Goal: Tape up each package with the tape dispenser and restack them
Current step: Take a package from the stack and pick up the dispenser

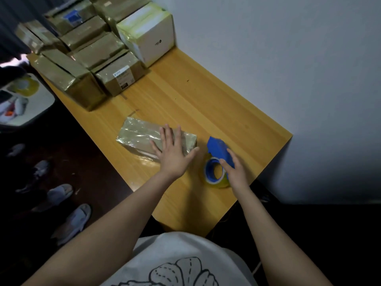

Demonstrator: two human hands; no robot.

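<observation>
- Left hand (173,155): flat, fingers straight and spread, palm down on the near-right end of the package (140,135). Pressing, not wrapping round it.
- Package: brown box under glossy clear tape, lying flat on the table (226,112). Most of it runs out left and away from the left palm; its right end is under the fingers.
- Right hand (235,172): on the tape dispenser (219,147), thumb at the inner side of the roll, fingers laid over the blue body. Can't tell whether it actually clamps or only rests there.
- Tape dispenser: blue, on the table just right of the left hand and apart from the package. Its blade end points away from the right hand.
- Tape roll (223,182): yellowish, on a blue core, directly under and left of the right palm.
- Stack of taped packages (86,58): well beyond the left hand, at the far-left end of the table, several rows deep.
- White box (148,32): right of that stack, against the wall, far ahead of both hands.
- Slippers (72,221): on the dark floor, left of the left forearm.
- White printed shirt (185,254): between the two forearms, at the bottom of the view.
</observation>
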